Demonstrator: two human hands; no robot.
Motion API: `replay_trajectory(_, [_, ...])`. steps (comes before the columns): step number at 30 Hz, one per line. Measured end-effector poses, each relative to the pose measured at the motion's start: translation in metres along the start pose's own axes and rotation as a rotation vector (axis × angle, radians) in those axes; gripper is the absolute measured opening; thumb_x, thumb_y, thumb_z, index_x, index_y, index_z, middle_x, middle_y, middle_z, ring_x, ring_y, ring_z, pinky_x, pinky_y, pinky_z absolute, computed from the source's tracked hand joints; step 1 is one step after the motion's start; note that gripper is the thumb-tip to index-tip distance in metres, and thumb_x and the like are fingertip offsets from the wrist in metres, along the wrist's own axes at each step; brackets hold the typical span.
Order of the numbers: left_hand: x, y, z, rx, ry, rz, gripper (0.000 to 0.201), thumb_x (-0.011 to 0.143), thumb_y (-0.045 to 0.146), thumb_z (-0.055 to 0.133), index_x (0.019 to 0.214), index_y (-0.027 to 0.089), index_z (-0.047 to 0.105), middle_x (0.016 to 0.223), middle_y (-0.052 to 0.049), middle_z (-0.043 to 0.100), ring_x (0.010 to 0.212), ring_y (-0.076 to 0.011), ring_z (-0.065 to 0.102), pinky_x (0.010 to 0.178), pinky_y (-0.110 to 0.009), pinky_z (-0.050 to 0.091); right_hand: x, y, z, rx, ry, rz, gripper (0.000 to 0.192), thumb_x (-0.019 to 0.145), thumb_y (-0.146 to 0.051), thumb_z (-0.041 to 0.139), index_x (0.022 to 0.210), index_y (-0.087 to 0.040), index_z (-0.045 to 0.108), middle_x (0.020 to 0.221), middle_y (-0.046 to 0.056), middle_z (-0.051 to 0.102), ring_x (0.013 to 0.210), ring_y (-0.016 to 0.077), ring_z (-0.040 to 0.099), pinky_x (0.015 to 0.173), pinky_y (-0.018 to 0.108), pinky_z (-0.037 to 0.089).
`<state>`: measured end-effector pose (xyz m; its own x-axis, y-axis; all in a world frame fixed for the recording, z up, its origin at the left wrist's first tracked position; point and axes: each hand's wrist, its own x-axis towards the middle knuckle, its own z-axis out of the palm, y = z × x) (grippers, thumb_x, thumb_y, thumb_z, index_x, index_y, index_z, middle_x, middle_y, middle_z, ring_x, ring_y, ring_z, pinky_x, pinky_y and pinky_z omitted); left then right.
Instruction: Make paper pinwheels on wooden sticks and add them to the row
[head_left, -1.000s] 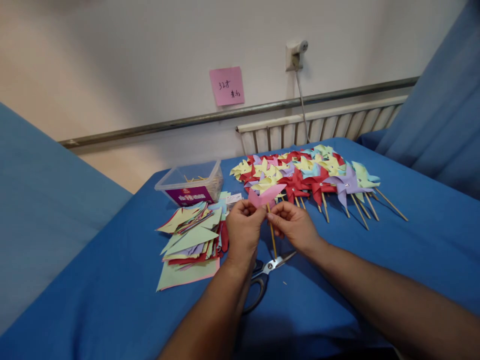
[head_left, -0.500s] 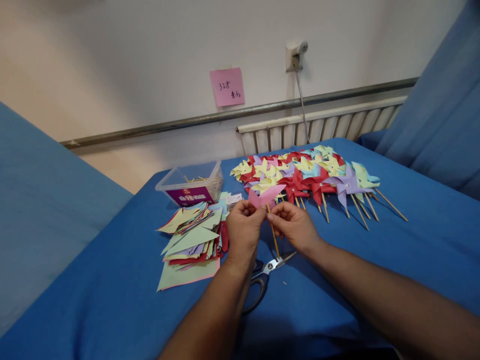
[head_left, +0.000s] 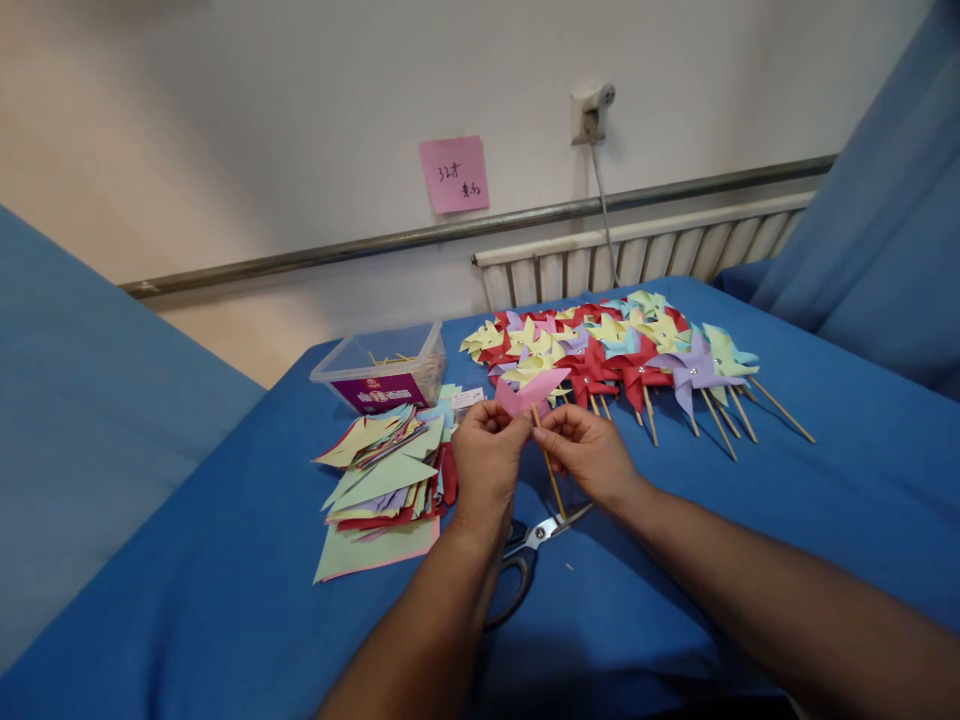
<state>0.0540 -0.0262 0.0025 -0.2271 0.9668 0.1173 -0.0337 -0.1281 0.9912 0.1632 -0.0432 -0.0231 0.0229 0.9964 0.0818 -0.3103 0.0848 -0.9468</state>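
Observation:
Between my two hands is a pink paper pinwheel (head_left: 533,394) on a thin wooden stick (head_left: 553,478), its stick slanting down toward the table. My left hand (head_left: 491,450) is closed on the pinwheel from the left, fingers pinched at the top of the stick. From the right, my right hand (head_left: 589,445) pinches at the same spot; the exact grip is partly hidden by the fingers. Below the hands lie scissors (head_left: 536,540) with dark handles, blades parted, and the stick's lower end overlaps the blades in view.
Many finished pinwheels (head_left: 641,365) lie in rows at the back right. To the left are stacked coloured paper pieces (head_left: 386,480) and a clear plastic box (head_left: 382,375) holding sticks. Everything rests on a blue cloth (head_left: 247,560). Behind stands a radiator (head_left: 652,245).
The hands and pinwheel stay almost in place. The pink paper and the stick's lower end have shifted only very slightly.

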Motion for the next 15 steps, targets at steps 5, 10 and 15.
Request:
replay_trajectory(5, [-0.0002,-0.0009,-0.0005,0.033,0.004,0.026,0.025,0.058,0.030,0.077,0.067,0.016,0.059,0.058,0.003,0.057,0.053,-0.0097,0.050,0.051,-0.021,0.038,-0.0010,-0.0025,0.0004,0.004,0.003,0.001,0.043,0.061,-0.055,0.079,0.068,-0.020,0.055,0.048,-0.007,0.052,0.038,0.0075,0.046,0.037,0.020,0.036])
replay_trajectory(10, [-0.0003,-0.0008,-0.0007,0.044,0.001,0.039,0.024,0.059,0.030,0.077,0.066,0.017,0.058,0.058,0.004,0.055,0.052,-0.0091,0.048,0.051,-0.021,0.037,-0.0012,-0.0043,0.0003,-0.015,0.009,-0.002,0.045,0.059,-0.056,0.080,0.067,-0.021,0.053,0.049,-0.007,0.051,0.039,0.0074,0.044,0.037,0.021,0.035])
replay_trajectory(15, [0.0004,-0.0017,-0.0006,0.040,-0.007,0.028,0.024,0.058,0.029,0.077,0.067,0.016,0.058,0.058,0.004,0.056,0.052,-0.0090,0.048,0.050,-0.021,0.036,-0.0007,-0.0048,-0.0008,-0.029,0.008,-0.005,0.045,0.058,-0.055,0.080,0.066,-0.021,0.053,0.051,-0.007,0.051,0.040,0.0074,0.043,0.038,0.021,0.036])
